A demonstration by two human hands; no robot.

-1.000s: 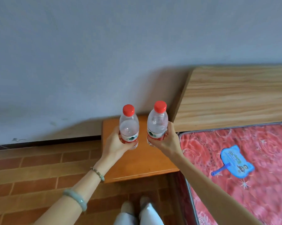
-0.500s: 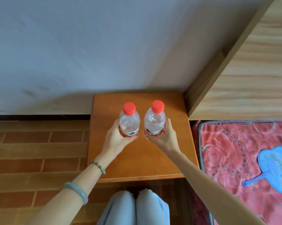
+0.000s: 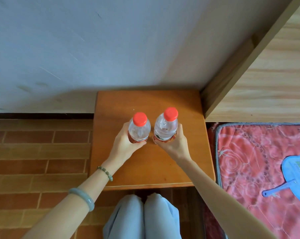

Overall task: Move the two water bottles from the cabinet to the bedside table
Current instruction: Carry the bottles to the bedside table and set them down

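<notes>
Two clear water bottles with red caps stand upright side by side over the middle of the orange wooden bedside table [image 3: 185, 163]. My left hand [image 3: 126, 144] is wrapped around the left bottle [image 3: 139, 129]. My right hand [image 3: 174, 145] grips the right bottle [image 3: 166, 125]. The bottles' bases are hidden behind my fingers, so I cannot tell whether they touch the tabletop. The cabinet is not in view.
A grey wall rises behind the table. The light wooden headboard [image 3: 266, 75] and a bed with a red patterned mattress [image 3: 249, 161] lie to the right, with a blue hand fan [image 3: 296, 173] on it. Brick floor [image 3: 38, 152] spreads to the left; my knees [image 3: 142, 216] are below the table's front edge.
I have come closer to the bedside table and now look down on it from above. Both bottles have come lower over the tabletop, still held in my hands.
</notes>
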